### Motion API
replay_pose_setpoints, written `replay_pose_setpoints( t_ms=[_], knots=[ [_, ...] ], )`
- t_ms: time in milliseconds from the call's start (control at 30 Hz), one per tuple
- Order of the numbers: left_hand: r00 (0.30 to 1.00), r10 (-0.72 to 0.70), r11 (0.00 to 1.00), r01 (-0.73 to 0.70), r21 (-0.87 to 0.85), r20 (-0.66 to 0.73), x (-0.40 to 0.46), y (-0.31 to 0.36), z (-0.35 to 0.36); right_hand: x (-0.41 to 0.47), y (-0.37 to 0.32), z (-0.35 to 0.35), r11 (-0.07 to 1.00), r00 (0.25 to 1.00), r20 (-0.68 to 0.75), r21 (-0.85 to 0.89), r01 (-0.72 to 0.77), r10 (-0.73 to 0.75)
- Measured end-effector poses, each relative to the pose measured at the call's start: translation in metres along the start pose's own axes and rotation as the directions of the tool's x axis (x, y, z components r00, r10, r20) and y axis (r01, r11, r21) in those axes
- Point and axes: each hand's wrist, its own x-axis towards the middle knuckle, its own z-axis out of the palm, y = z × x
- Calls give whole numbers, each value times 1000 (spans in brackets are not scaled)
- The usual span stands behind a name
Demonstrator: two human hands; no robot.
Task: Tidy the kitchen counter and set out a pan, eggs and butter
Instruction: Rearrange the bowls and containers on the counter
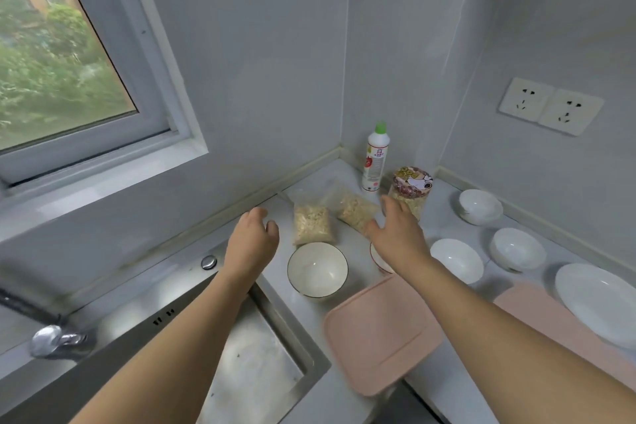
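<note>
Two clear bags of pale flakes lie on the grey counter (444, 385) near the corner: the left bag (311, 224) and the right bag (356, 210). My left hand (253, 241) hovers just left of the left bag, fingers loosely curled, holding nothing. My right hand (399, 234) reaches out with spread fingers over the right bag's near end, in front of a jar (411, 191) with a cartoon lid. A black-rimmed bowl (317, 268) sits between my wrists. No pan, eggs or butter are in view.
A white bottle with a green cap (375, 158) stands in the corner. White bowls (480, 206) (516, 249) (456, 260) and a white plate (600, 303) line the right side. Two pink boards (380, 330) (543, 317) lie near me. A steel sink (251, 361) and tap (55, 341) are at left.
</note>
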Motion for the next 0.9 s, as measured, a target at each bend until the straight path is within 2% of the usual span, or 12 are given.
replay_pose_setpoints(
  t_ms=[167, 433, 533, 700, 800, 900],
  knots=[
    [982, 168, 947, -186, 262, 90, 42, -9, 22, 62, 3, 1, 995, 999, -19, 88, -36, 38],
    [957, 194, 864, -270, 426, 214, 143, -3, 50, 187, 7, 0, 987, 991, -88, 137, -87, 99],
    [946, 184, 825, -296, 481, 266, 177, -7, 60, 234, 10, 6, 997, 995, -97, 77, -13, 21],
    [935, 128, 800, -295, 523, 332, 212, -19, 79, 289, 18, 16, 983, 990, -47, -138, 122, -130],
    [915, 114, 775, -325, 542, 386, 228, -24, 96, 312, 24, 24, 968, 988, 53, -201, 153, -145],
    [900, 99, 758, -344, 555, 424, 239, -28, 109, 318, 26, 30, 955, 988, 36, -255, 153, -148]
  ],
)
